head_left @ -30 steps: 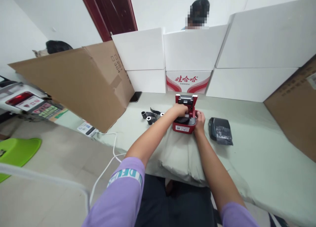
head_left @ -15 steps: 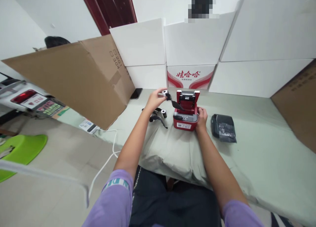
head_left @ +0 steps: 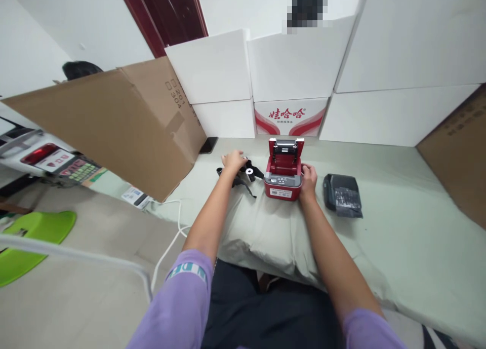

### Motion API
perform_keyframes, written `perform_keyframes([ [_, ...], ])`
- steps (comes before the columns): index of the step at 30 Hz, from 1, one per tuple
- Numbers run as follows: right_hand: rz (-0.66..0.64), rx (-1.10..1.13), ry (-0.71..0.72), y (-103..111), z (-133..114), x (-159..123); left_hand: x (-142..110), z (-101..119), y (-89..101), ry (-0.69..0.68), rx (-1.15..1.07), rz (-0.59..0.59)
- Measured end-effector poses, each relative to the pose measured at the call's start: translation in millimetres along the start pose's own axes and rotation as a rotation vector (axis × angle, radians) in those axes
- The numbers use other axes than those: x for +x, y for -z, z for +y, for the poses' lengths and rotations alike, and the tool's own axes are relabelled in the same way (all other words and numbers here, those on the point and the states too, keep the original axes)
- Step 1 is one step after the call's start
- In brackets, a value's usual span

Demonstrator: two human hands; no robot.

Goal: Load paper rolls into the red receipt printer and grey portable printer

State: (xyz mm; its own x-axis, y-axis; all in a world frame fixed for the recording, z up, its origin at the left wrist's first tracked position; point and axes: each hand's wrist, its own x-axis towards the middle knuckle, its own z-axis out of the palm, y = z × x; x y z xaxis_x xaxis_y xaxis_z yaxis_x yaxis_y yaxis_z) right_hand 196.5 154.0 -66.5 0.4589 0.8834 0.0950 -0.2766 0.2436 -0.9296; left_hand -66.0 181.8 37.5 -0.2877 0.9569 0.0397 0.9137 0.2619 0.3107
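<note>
A red label printer [head_left: 283,191] stands on the covered table with its lid up, showing a silvery roller inside. My right hand [head_left: 308,181] grips the printer's right side, fingers curled against it. Left of the printer lies a small heap of rolls of black strip, one with a white core [head_left: 249,174]. Low over this heap, my left hand [head_left: 233,161] is bent around a roll of black strip [head_left: 247,162]. The hand partly hides that roll, whose loose strip trails toward the printer.
A black device partly wrapped in plastic [head_left: 343,196] lies right of the printer. White boxes [head_left: 292,118] line the back. A cardboard panel [head_left: 125,121] stands at left near a phone [head_left: 208,145]. A white cable [head_left: 179,215] hangs over the front edge.
My left hand has carried the roll of black strip from above the printer's left side down and left to the heap. The strip has come out of the printer. My right hand stays put.
</note>
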Motion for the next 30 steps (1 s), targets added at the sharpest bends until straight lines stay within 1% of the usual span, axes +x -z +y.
perform_keyframes([
  [4, 0.000, 0.024, 0.003, -1, 0, 0, -24, -15, 20.4, 0.031, -0.170, 0.161],
  [6, 0.000, 0.043, -0.007, -2, 0, 0, -40, -28, 27.2, 0.058, -0.206, 0.188],
  [8, 0.003, 0.044, -0.008, -2, 1, 1, -53, -44, 29.8, 0.099, -0.202, 0.173],
  [10, 0.003, 0.031, 0.001, -2, 2, 1, -62, -61, 28.4, 0.148, -0.195, 0.139],
  [12, 0.001, 0.023, 0.003, -2, 2, 1, -71, -77, 23.8, 0.169, -0.200, 0.146],
  [15, 0.002, 0.019, 0.003, -2, 3, 2, -83, -96, 11.5, 0.099, -0.267, 0.246],
  [17, 0.004, 0.011, 0.011, -2, 3, 2, -89, -105, 0.2, 0.037, -0.357, 0.266],
  [19, -0.001, 0.002, 0.017, -2, 3, 2, -90, -111, -12.4, 0.023, -0.444, 0.290],
  [22, -0.009, 0.004, 0.010, -2, 2, 2, -81, -116, -30.1, 0.085, -0.563, 0.375],
  [24, -0.006, 0.011, 0.005, -2, 2, 1, -71, -117, -38.6, 0.118, -0.657, 0.352],
  [26, 0.000, 0.015, 0.003, -2, 1, 1, -61, -117, -43.3, 0.120, -0.747, 0.309],
  [27, 0.003, 0.014, 0.005, -2, 1, 1, -58, -116, -44.2, 0.122, -0.792, 0.311],
  [30, 0.003, 0.002, 0.007, -1, 1, 0, -52, -113, -42.1, 0.146, -0.958, 0.387],
])
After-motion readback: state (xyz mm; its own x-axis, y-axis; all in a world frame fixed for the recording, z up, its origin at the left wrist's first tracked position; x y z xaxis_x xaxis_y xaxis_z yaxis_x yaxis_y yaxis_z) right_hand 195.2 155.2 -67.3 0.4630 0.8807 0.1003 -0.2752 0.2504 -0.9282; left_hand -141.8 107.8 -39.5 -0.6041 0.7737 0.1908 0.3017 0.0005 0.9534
